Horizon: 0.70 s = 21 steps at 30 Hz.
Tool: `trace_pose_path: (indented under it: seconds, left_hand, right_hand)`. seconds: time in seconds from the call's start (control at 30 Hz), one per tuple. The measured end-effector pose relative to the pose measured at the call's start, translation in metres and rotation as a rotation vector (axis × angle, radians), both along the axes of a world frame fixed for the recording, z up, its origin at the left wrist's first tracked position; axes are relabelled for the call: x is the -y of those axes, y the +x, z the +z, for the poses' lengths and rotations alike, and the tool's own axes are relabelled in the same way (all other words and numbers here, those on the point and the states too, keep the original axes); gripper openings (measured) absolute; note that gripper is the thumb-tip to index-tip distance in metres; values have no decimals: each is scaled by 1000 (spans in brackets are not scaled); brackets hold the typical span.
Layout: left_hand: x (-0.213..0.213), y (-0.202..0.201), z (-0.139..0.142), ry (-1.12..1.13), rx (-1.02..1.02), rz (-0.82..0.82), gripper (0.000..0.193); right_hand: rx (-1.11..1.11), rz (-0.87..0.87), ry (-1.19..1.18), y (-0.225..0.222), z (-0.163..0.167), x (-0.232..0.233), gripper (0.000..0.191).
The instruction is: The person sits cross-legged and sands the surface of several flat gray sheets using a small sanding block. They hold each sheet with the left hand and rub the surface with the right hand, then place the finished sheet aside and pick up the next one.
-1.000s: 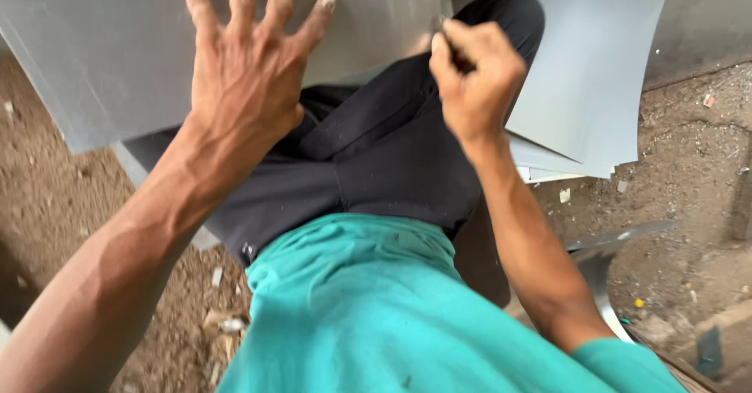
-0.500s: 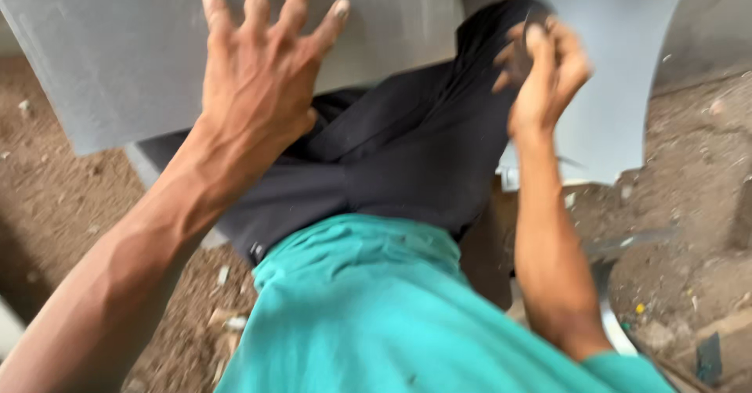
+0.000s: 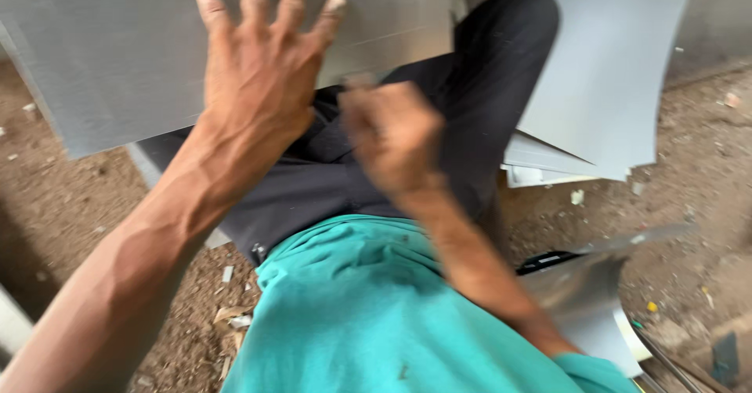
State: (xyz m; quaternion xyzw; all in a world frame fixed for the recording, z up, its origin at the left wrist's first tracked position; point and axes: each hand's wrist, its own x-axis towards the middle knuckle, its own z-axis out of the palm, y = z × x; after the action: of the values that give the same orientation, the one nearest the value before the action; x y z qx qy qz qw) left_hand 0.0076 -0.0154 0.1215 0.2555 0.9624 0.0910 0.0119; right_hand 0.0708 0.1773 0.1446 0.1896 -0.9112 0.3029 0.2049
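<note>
My left hand [image 3: 262, 72] lies flat with its fingers spread on a large grey metal sheet [image 3: 117, 56] that rests across my lap. My right hand [image 3: 392, 135] is blurred and hovers over my black trousers [image 3: 501, 64], just below the sheet's lower edge. Its fingers are curled in; whether they pinch anything small I cannot tell. My teal shirt [image 3: 368, 315] fills the lower middle of the view.
More grey metal sheets [image 3: 603, 72] are stacked at the right, by my knee. A curved, shiny metal piece [image 3: 587, 291] lies at the lower right. Brown dirt ground [image 3: 63, 205] with small scraps surrounds me.
My right hand has swung from the upper right, near the stacked sheets, to the left and down over my lap. My left hand stays spread on the sheet.
</note>
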Motion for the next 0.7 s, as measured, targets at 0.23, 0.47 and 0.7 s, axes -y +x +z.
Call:
trace_pose_path:
  seconds: [0.23,0.47,0.7]
  left_hand:
    - [40,-4,45,-64,44,-75,90]
    - [65,20,21,-14,-134,95,83]
    - [28,25,-36,-22,-189,188,73]
  right_hand:
    - [265,-385,-598,-13,-12,-89,13]
    - [-80,99,-98,-58,-14,-59,13]
    - [-296,193,146,-128,-12,-35,15]
